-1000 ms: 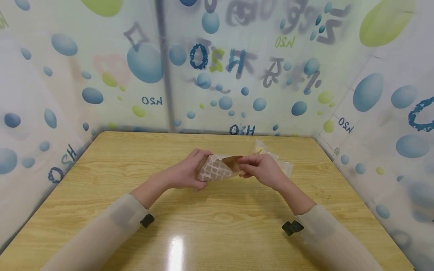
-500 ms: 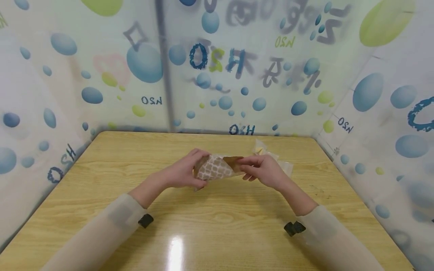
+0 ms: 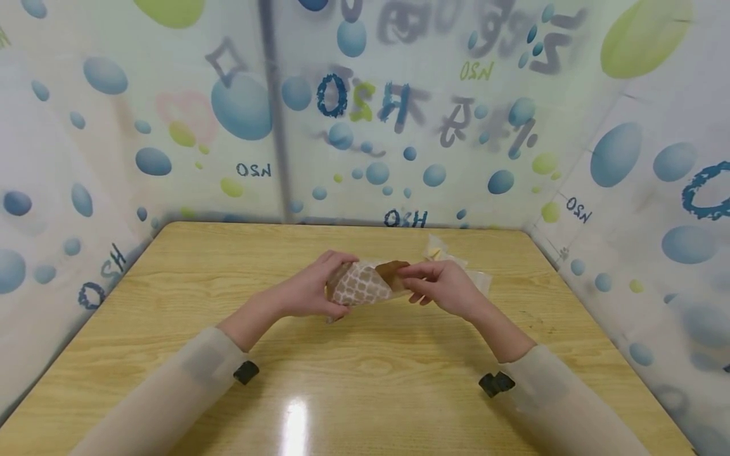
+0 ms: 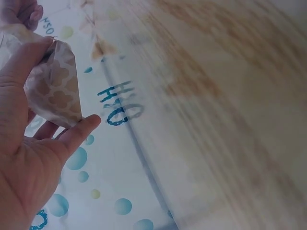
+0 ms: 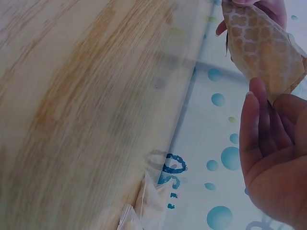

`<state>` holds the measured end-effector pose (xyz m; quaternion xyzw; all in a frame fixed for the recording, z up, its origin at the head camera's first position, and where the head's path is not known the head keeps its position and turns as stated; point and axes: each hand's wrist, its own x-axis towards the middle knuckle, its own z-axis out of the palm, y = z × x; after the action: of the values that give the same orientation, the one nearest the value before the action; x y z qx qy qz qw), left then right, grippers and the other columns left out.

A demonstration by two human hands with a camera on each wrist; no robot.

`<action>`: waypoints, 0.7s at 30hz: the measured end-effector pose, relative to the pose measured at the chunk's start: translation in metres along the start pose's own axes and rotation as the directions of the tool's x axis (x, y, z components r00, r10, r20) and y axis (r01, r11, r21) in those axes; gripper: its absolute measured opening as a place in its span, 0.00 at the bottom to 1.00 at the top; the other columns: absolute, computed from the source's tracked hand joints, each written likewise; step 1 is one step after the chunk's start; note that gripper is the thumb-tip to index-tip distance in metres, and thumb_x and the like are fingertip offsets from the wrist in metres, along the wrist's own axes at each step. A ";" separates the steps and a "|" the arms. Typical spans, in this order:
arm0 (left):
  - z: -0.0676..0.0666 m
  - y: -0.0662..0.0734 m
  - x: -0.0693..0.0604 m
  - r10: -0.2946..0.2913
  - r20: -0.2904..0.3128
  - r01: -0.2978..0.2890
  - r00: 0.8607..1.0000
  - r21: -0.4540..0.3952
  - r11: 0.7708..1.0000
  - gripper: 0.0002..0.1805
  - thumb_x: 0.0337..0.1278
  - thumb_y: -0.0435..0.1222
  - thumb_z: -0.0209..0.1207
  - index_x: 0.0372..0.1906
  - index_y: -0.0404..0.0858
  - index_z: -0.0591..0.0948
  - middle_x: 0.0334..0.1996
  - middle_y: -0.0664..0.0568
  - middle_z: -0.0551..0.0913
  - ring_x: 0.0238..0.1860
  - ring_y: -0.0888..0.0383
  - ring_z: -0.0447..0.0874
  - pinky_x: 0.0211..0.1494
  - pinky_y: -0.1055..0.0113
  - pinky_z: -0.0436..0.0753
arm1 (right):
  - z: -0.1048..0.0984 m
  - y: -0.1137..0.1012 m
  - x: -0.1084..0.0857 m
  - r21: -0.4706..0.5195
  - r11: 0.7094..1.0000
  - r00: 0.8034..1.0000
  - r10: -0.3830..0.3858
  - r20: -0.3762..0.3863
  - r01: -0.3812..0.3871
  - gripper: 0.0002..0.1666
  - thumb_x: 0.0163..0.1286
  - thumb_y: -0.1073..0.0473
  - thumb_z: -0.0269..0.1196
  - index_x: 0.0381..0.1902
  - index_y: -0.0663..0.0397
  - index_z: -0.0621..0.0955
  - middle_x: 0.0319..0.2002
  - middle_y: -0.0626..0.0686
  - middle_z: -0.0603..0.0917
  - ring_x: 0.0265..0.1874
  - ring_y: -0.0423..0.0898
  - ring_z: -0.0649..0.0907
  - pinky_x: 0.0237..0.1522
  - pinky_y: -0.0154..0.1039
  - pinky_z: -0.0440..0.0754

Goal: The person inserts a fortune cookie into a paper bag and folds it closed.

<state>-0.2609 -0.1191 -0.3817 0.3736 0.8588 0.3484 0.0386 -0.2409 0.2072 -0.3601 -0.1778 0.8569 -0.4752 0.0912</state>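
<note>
A small brown paper bag (image 3: pixel 363 284) with a white lattice pattern is held above the table between both hands. My left hand (image 3: pixel 310 288) grips the bag's left end, thumb on the near side and fingers on the far side. At the other end, the thumb and forefinger of my right hand (image 3: pixel 441 286) pinch the edge by the plain brown inner face. The left wrist view shows the bag (image 4: pixel 58 88) between thumb and fingers of the left hand (image 4: pixel 31 158). In the right wrist view, the right hand (image 5: pixel 276 165) pinches a corner of the bag (image 5: pixel 261 48). Any contents are hidden.
Clear plastic packets lie on the table behind the right hand: one packet (image 3: pixel 437 248) has something yellowish inside, and another packet (image 3: pixel 481 280) is partly covered by the hand. The wooden table (image 3: pixel 365 367) ends at a patterned curtain (image 3: pixel 365 152) on the far side.
Both hands keep nearly the same places. The lower fingers of the right hand have loosened slightly, and the bag has shifted and tilted a little in the grip.
</note>
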 end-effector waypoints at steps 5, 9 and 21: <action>-0.001 0.000 0.001 0.017 -0.008 -0.017 1.000 -0.001 1.000 0.52 0.52 0.34 0.82 0.79 0.40 0.65 0.69 0.40 0.72 0.64 0.45 0.75 0.68 0.45 0.83 | -0.001 0.000 0.000 0.000 1.000 1.000 -0.002 0.003 0.002 0.19 0.83 0.59 0.65 0.65 0.60 0.87 0.52 0.62 0.93 0.39 0.49 0.93 0.41 0.40 0.93; -0.001 -0.001 0.000 0.017 -0.007 -0.017 1.000 0.017 1.000 0.49 0.52 0.35 0.82 0.77 0.41 0.68 0.67 0.41 0.73 0.62 0.46 0.76 0.65 0.48 0.84 | -0.001 -0.001 0.000 -0.010 1.000 1.000 -0.005 0.006 0.005 0.19 0.83 0.58 0.65 0.65 0.60 0.87 0.52 0.62 0.93 0.39 0.49 0.93 0.42 0.40 0.93; -0.001 -0.003 -0.001 -0.009 -0.007 0.010 1.000 0.007 1.000 0.51 0.52 0.36 0.82 0.79 0.41 0.66 0.68 0.40 0.71 0.65 0.45 0.76 0.70 0.43 0.83 | -0.005 0.005 -0.002 -0.007 1.000 1.000 0.004 0.000 -0.004 0.20 0.83 0.57 0.65 0.67 0.55 0.87 0.55 0.61 0.91 0.38 0.46 0.93 0.43 0.45 0.94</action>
<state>-0.2622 -0.1219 -0.3827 0.3685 0.8619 0.3465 0.0361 -0.2420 0.2149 -0.3618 -0.1764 0.8589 -0.4720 0.0915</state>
